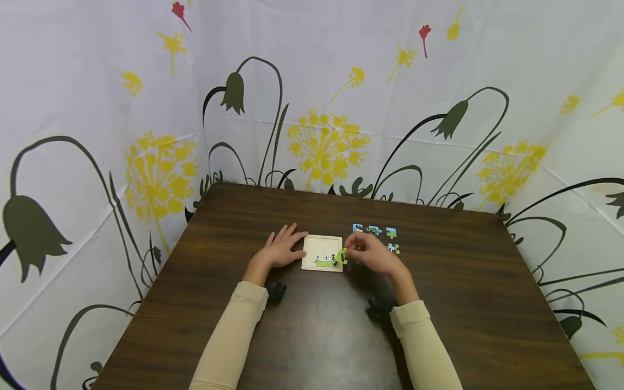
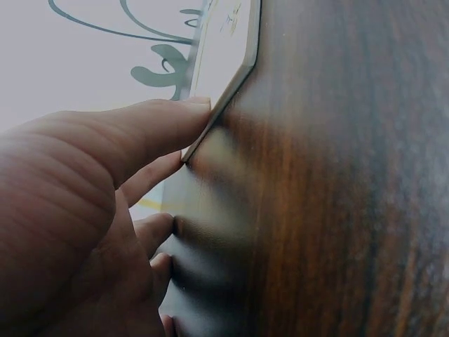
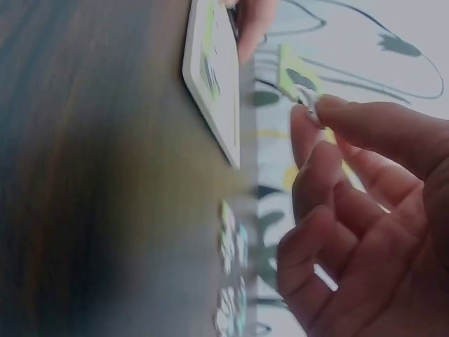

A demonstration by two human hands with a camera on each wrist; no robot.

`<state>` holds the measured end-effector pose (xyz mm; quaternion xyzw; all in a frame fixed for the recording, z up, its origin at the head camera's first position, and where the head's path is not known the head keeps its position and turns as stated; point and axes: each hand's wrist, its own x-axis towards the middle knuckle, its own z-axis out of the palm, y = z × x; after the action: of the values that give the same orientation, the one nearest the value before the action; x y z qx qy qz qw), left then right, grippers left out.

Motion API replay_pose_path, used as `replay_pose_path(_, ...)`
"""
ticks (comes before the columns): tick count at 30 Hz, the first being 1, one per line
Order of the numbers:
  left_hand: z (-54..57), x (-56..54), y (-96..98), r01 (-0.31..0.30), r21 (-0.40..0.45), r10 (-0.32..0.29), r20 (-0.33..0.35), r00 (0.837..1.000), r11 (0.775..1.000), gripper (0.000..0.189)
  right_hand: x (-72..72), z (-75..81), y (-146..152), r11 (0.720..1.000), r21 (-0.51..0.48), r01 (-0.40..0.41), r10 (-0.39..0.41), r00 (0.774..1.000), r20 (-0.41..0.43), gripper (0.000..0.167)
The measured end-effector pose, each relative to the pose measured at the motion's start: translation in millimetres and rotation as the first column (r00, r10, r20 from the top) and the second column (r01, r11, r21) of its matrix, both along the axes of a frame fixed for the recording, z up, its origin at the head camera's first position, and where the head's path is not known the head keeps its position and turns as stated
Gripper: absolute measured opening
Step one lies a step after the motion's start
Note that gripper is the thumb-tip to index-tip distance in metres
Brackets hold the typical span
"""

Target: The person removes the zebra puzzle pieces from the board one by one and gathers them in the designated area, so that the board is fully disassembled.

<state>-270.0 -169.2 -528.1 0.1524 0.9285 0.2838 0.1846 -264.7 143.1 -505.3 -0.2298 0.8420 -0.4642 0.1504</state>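
A pale, shallow puzzle tray (image 1: 319,245) lies on the table, with a green and white picture part in its lower area. My left hand (image 1: 281,249) is beside the tray's left edge, fingers spread, the fingertips down on the table. In the left wrist view its thumb (image 2: 165,123) touches the tray's edge. My right hand (image 1: 374,253) pinches a green jigsaw piece (image 1: 343,255) between thumb and fingertips at the tray's right edge. The right wrist view shows this piece (image 3: 295,74) raised above table level, partly hidden by the fingertips.
Several loose jigsaw pieces (image 1: 391,232) lie on the dark wooden table (image 1: 312,330) behind and right of the right hand, which partly covers them. A white cloth (image 1: 322,65) with printed flowers hangs round the table's back and sides. Each wrist wears a black camera (image 1: 277,291).
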Motion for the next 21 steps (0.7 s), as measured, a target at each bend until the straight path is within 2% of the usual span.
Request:
replay_pose_path(2, 2.3, 1.7, 0.6, 0.002, -0.007, -0.002, 0.01, 1.0, 1.0, 0.067, 1.2, -0.5, 8, 1.0, 0.02, 0.004, -0.004, 1.0, 0.008, 0.008)
replay_pose_path(9, -0.2, -0.1, 0.3, -0.004, -0.036, 0.004, -0.004, 1.0, 0.999, 0.067, 3.9, -7.0, 27, 0.99, 0.143, 0.009, -0.016, 0.999, 0.048, 0.011)
replay_pose_path(16, 1.2, 0.8, 1.8, -0.019, -0.009, 0.019, 0.001, 1.0, 1.0, 0.067, 6.9, 2.4, 29, 0.945, 0.316, 0.082, -0.087, 0.996, -0.001, 0.024)
replay_pose_path(21, 3.5, 1.4, 0.9, -0.019, -0.011, 0.019, 0.005, 1.0, 1.0, 0.066, 7.0, 1.1, 25, 0.936, 0.352, 0.025, -0.049, 0.997, 0.06, 0.032)
